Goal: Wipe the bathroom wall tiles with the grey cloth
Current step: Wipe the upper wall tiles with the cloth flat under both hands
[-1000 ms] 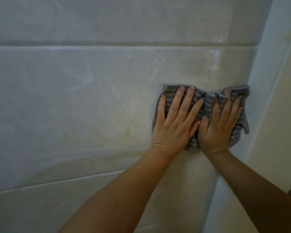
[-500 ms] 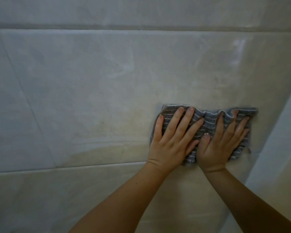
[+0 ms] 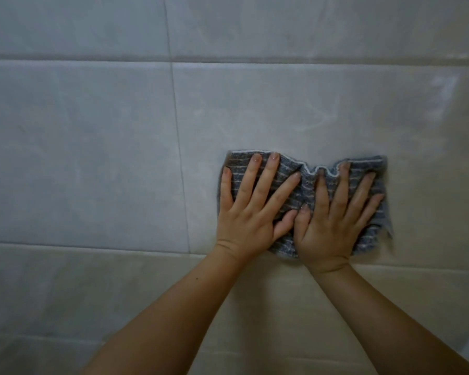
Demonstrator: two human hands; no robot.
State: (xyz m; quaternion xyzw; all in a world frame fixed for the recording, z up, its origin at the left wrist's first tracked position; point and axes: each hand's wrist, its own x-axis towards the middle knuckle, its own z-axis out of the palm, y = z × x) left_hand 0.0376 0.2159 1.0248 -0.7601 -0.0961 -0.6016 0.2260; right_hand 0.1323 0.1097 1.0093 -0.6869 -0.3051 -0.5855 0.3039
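A grey cloth [image 3: 310,182] with thin pale stripes lies crumpled flat against the pale wall tiles [image 3: 92,147], right of centre. My left hand [image 3: 251,220] presses on its left half with fingers spread. My right hand [image 3: 333,228] presses on its right half, fingers also spread. The thumbs touch in the middle. The cloth's lower edge sits just at a horizontal grout line, and its lower right corner hangs loose.
A vertical grout line [image 3: 179,158] runs down the wall left of the cloth. Horizontal grout lines cross above [image 3: 92,58] and below [image 3: 92,246]. The tile below looks more beige. Whitish smears [image 3: 444,90] mark the tile at the upper right.
Both hands have slid the cloth leftwards along the tile, away from the wall corner at the right, which is now out of view. The vertical grout line has come into view.
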